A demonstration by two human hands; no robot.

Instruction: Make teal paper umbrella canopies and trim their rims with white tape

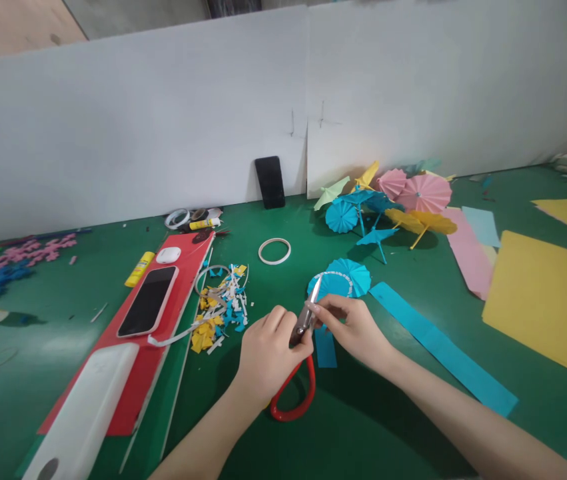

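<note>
My left hand (272, 347) is wrapped around the scissors (304, 320) near their pivot, with the shut blades pointing up and away and the red handle loop hanging below the fist. The fingers of my right hand (356, 325) are pinched together against the blade; whatever sits between the fingertips is hidden. Just beyond the blade tips lie pleated blue paper discs (352, 275), one with an arc of white pieces along it. A short blue paper strip (326, 350) lies beneath my hands, and a longer blue strip (443, 347) runs off to the right.
Small paper umbrellas (423, 193) stand at the back right, near yellow sheets (548, 300). A tape ring (274, 251) lies mid-table. Left are paper scraps (223, 307) and a red board (108, 373) bearing a phone (148, 301) and a white power bank (86, 413).
</note>
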